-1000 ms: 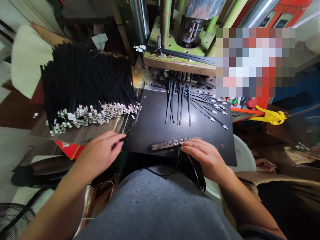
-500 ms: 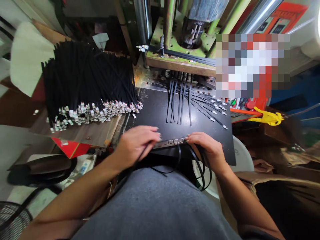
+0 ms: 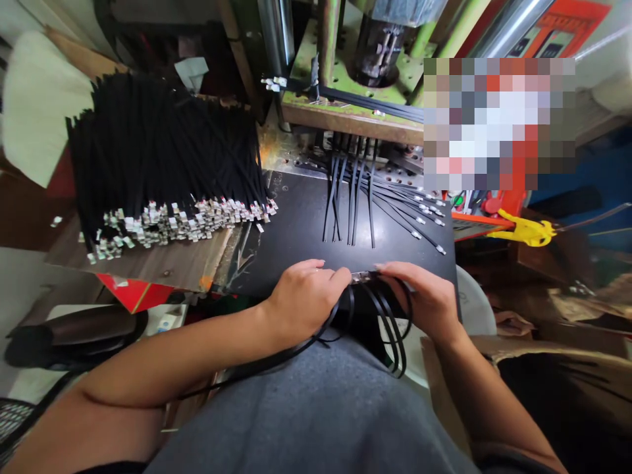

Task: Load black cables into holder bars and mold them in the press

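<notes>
Working the near edge of the black board: left hand closed on black straps, right hand pinching the metal strip. Gathering step, by the look; next calls for keeping that pinch firm.

Pixelated patch masks the upper right of the press; nothing behind it readable. Press ram cut off by top edge. Metal bar mostly covered by left hand and right hand; what each hand closes on hidden by its fingers. Black strips pass behind hands and lap, ends out of sight. Metal tips on stacked bundle too small to identify. Fan guard cut by lower-left corner.
</notes>
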Motion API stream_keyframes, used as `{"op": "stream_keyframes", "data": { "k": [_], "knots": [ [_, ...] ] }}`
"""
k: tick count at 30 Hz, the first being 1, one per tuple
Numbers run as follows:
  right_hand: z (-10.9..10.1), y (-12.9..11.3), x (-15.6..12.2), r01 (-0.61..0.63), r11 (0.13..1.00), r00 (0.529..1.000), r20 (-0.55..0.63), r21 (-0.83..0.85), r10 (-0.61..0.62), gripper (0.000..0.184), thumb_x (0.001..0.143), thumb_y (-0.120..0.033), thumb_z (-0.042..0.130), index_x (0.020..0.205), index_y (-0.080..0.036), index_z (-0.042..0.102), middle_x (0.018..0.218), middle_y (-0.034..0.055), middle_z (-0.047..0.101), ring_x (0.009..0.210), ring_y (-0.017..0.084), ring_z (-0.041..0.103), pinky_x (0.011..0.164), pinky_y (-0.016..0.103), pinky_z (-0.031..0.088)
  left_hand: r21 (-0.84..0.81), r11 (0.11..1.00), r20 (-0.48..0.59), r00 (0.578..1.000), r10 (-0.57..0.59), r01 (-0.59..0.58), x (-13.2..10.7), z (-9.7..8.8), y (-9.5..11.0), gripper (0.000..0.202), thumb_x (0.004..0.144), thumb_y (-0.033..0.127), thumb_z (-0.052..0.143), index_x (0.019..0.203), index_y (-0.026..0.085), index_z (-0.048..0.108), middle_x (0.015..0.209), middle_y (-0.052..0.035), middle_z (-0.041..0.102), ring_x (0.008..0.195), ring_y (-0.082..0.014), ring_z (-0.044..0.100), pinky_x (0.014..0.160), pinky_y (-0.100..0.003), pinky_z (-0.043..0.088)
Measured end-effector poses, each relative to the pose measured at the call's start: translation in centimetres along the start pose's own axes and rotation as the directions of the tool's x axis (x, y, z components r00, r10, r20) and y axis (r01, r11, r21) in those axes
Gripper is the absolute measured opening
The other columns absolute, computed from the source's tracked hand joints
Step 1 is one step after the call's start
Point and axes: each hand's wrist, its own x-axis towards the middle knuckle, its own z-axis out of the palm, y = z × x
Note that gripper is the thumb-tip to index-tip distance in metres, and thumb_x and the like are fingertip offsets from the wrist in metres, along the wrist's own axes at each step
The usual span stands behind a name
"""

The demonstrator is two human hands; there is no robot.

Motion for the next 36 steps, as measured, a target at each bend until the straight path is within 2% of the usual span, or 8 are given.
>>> {"op": "stream_keyframes", "data": {
  "k": [5, 9, 14, 22, 25, 27, 30, 36],
  "knots": [
    [-0.7, 0.4, -0.7, -0.012, 0.999, 0.997, 0.071, 0.045, 0.008, 0.024, 0.090, -0.006, 0.062, 0.108, -0.022, 0.067, 0.100, 0.0038, 0.071, 0.093, 0.016, 0.069, 0.083, 0.029, 0.057, -0.118, 0.986, 0.004, 0.993, 0.119, -0.118, -1.4, 0.6, -1.8, 0.015, 0.096, 0.013, 0.051, 0.107, 0.016, 0.061, 0.088, -0.0014, 0.071, 0.083, -0.0158, 0.068, 0.103, -0.043, 0.050],
    [-1.1, 0.3, -0.4, 0.024, 1.000, 0.986, 0.162, 0.018, -0.027, 0.022, 0.092, -0.008, 0.061, 0.110, -0.020, 0.065, 0.102, 0.0068, 0.069, 0.096, 0.018, 0.067, 0.083, 0.031, 0.056, -0.054, 0.998, -0.023, 0.999, 0.044, -0.045, -3.0, -2.2, -5.4, 0.024, 0.097, 0.015, 0.055, 0.120, 0.017, 0.060, 0.119, -0.0058, 0.069, 0.112, -0.0185, 0.064, 0.109, -0.042, 0.046],
    [-1.0, -0.2, 0.4, 0.143, 0.982, 0.974, 0.196, -0.124, -0.117, 0.022, 0.092, -0.005, 0.057, 0.110, -0.015, 0.064, 0.098, 0.0089, 0.069, 0.094, 0.019, 0.066, 0.085, 0.033, 0.054, 0.288, 0.933, -0.087, 0.977, -0.197, 0.214, -2.1, -5.5, -10.5, 0.036, 0.094, 0.009, 0.048, 0.127, 0.014, 0.061, 0.126, -0.0108, 0.065, 0.126, -0.0290, 0.055, 0.111, -0.052, 0.040],
    [-1.9, -0.4, 0.6, 0.116, 0.982, 0.956, 0.284, -0.151, -0.069, 0.026, 0.096, -0.009, 0.050, 0.113, -0.017, 0.067, 0.096, 0.0079, 0.073, 0.095, 0.021, 0.067, 0.084, 0.035, 0.056, 0.338, 0.941, 0.077, 0.995, -0.060, 0.031, -0.3, -4.3, -14.5, 0.035, 0.095, 0.011, 0.041, 0.103, 0.024, 0.072, 0.113, -0.0011, 0.072, 0.132, -0.0309, 0.050, 0.116, -0.063, 0.026],
    [-4.2, 1.7, 4.9, -0.011, 1.000, 0.816, 0.578, 0.013, 0.001, 0.024, 0.096, -0.019, 0.053, 0.112, -0.021, 0.071, 0.100, 0.0050, 0.074, 0.090, 0.018, 0.070, 0.080, 0.030, 0.059, 0.323, 0.946, -0.010, 0.999, 0.044, -0.038, -1.0, -5.3, -14.5, 0.030, 0.098, 0.015, 0.044, 0.109, 0.023, 0.071, 0.116, -0.0008, 0.071, 0.118, -0.0289, 0.059, 0.104, -0.054, 0.043],
    [-4.8, 3.9, 10.1, -0.052, 0.999, 0.807, 0.589, 0.015, 0.034, 0.021, 0.094, -0.025, 0.057, 0.109, -0.021, 0.073, 0.103, 0.0048, 0.075, 0.091, 0.019, 0.072, 0.083, 0.031, 0.059, 0.317, 0.944, -0.042, 0.992, 0.115, -0.096, -1.6, -5.9, -13.8, 0.030, 0.099, 0.013, 0.044, 0.117, 0.020, 0.067, 0.119, -0.0030, 0.070, 0.104, -0.0248, 0.065, 0.092, -0.044, 0.051],
    [-2.6, 7.7, 19.7, -0.141, 0.955, 0.982, 0.083, -0.259, 0.168, 0.025, 0.092, -0.025, 0.061, 0.113, -0.014, 0.071, 0.117, 0.0124, 0.071, 0.112, 0.027, 0.065, 0.101, 0.042, 0.051, 0.202, 0.961, -0.069, 0.977, 0.204, -0.186, -2.8, -6.2, -12.0, 0.031, 0.098, 0.009, 0.046, 0.123, 0.015, 0.063, 0.119, -0.0069, 0.069, 0.103, -0.0212, 0.066, 0.094, -0.038, 0.054],
    [5.5, 12.8, 31.1, -0.410, 0.807, 0.912, -0.224, -0.426, 0.344, 0.026, 0.097, -0.015, 0.049, 0.112, -0.005, 0.067, 0.113, 0.0195, 0.069, 0.119, 0.035, 0.059, 0.105, 0.053, 0.045, -0.037, 0.999, 0.051, 0.998, 0.032, -0.030, -8.9, -6.2, -9.8, 0.039, 0.098, 0.017, 0.049, 0.136, 0.022, 0.054, 0.132, -0.0073, 0.061, 0.119, -0.0215, 0.061, 0.101, -0.038, 0.057]
  ]
}}
